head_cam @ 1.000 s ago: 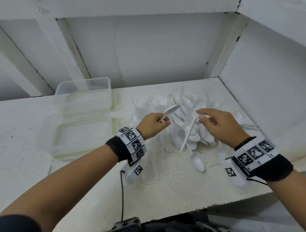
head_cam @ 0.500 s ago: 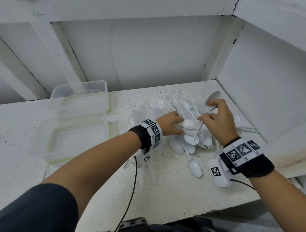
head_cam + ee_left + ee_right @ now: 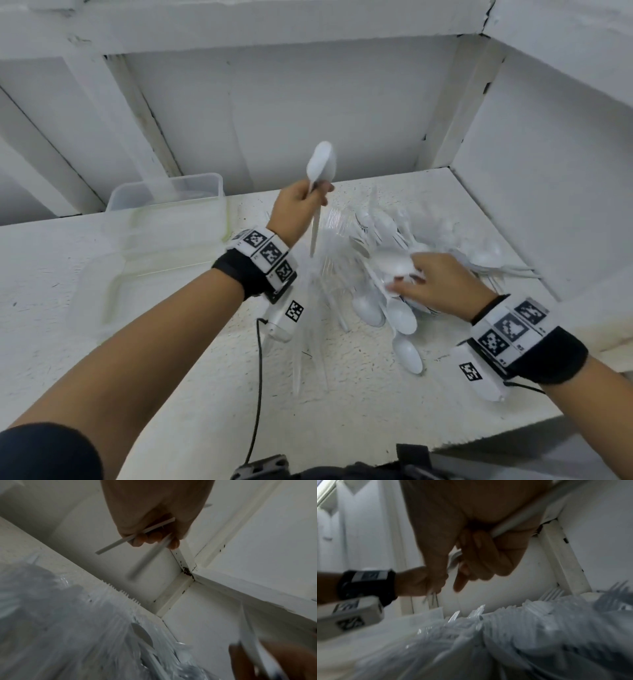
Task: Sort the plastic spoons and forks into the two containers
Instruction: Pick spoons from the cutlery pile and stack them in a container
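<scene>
Head view: my left hand (image 3: 297, 209) is raised above the worktop (image 3: 171, 359), fingers clenched round the stems of white spoons (image 3: 320, 168), bowls up. How many I cannot tell from here. My right hand (image 3: 433, 281) is down on the heap of cutlery (image 3: 383, 274), fingertips pinching a spoon at its top. The two clear containers (image 3: 161, 233) sit to the left of the left hand, beyond it and apart from the heap; they look empty, though blur makes this uncertain.

Left wrist view: two white stems (image 3: 135, 536) cross under my curled fingers (image 3: 150, 538), so at least two spoons held.

Right wrist view: my right hand (image 3: 476, 550) is curled round a white stem (image 3: 513, 523); clear forks (image 3: 477, 610) lie just below it.

Judgement: step in hand is gathering spoons; sorting barely begun. Next move calls for carrying the left bundle leftward over one container and loosening the grip low, so nothing bounces out.
</scene>
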Demonstrator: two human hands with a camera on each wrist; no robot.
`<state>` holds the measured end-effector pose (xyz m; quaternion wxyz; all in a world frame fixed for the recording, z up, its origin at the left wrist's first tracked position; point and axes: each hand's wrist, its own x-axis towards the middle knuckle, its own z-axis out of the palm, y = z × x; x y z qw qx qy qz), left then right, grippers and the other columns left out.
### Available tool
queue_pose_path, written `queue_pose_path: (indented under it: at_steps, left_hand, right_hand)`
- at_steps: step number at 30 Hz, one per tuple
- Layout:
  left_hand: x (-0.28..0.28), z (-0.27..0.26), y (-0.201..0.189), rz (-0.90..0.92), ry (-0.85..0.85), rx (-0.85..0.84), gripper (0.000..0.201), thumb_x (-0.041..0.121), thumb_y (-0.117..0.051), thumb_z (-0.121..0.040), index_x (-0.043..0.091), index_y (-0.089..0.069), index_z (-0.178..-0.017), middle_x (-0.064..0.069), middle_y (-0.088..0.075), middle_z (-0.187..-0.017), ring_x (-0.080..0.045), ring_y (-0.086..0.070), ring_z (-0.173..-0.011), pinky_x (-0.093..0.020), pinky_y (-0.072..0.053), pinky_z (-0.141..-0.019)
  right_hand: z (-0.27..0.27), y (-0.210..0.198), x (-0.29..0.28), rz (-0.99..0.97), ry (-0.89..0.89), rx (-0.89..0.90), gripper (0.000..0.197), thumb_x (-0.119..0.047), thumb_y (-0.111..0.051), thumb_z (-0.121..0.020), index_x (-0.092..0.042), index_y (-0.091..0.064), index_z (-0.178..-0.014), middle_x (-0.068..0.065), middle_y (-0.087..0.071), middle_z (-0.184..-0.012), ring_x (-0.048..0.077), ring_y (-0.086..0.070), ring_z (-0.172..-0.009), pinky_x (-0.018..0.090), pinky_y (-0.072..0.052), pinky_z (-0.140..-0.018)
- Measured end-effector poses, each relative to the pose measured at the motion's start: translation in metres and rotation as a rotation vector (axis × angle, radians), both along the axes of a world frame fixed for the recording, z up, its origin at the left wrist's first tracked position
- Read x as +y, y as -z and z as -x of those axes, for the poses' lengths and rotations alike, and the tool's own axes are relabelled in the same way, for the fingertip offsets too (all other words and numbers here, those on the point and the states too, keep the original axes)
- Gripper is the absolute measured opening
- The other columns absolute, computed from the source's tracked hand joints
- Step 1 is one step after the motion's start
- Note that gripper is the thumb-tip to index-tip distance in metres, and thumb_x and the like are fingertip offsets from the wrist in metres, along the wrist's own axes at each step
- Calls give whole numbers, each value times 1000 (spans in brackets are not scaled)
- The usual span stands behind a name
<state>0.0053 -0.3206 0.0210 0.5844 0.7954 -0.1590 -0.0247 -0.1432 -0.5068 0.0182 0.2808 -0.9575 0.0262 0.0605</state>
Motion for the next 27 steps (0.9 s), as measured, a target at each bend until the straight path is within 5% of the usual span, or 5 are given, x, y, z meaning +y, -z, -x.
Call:
queue_pose_path:
  at_steps: [6, 9, 15, 21, 27]
  left_hand:
    - [26, 1, 13, 16, 12, 169, 28, 24, -39, -100, 19, -58, -80, 3, -54, -66, -9, -51, -63, -24, -43, -63]
    - [30, 7, 19, 55, 32, 295, 27, 24, -38, -100, 16, -57, -82, -1, -55, -66, -14, -54, -59, -27, -48, -60]
    - [29, 18, 21, -3, 92, 283, 22, 31, -38, -100, 21, -55, -89, 2, -54, -63, -7, -52, -51, -23, -46, -57]
    - [17, 32, 22, -50, 126, 235, 15, 29, -43, -98, 19, -55, -101, 4, -44, -64, -9, -40, -54, -21, -36, -52]
    - [24, 31, 31, -69, 46, 303, 23, 24, -44, -97, 18, -58, -80, 2, -39, -63, -12, -34, -54, -24, -29, -50]
  right_hand:
    - [24, 27, -6, 543, -334, 231, 41, -41, -61, -80, -29, -47, -117, -7, -38, -107, 10, -45, -61, 19, -33, -49]
    - [24, 35, -12, 513, -418, -53, 22, -21, -73, -76, -10, -61, -90, 3, -54, -103, 5, -22, -40, 12, -13, -39]
    - [-1, 14, 2, 91, -339, -299, 22, -28, -69, -81, -7, -64, -80, -6, -53, -82, 5, -49, -62, 18, -40, -56]
    - [-30, -7, 30, -224, -101, -262, 46, -28, -79, -71, -22, -35, -60, -9, -35, -62, -2, -40, -55, 12, -35, -57]
    - [-44, -1, 43, -539, 50, -171, 23, -27, -69, -81, -16, -52, -70, -8, -51, -65, -1, -50, -54, 9, -39, -56]
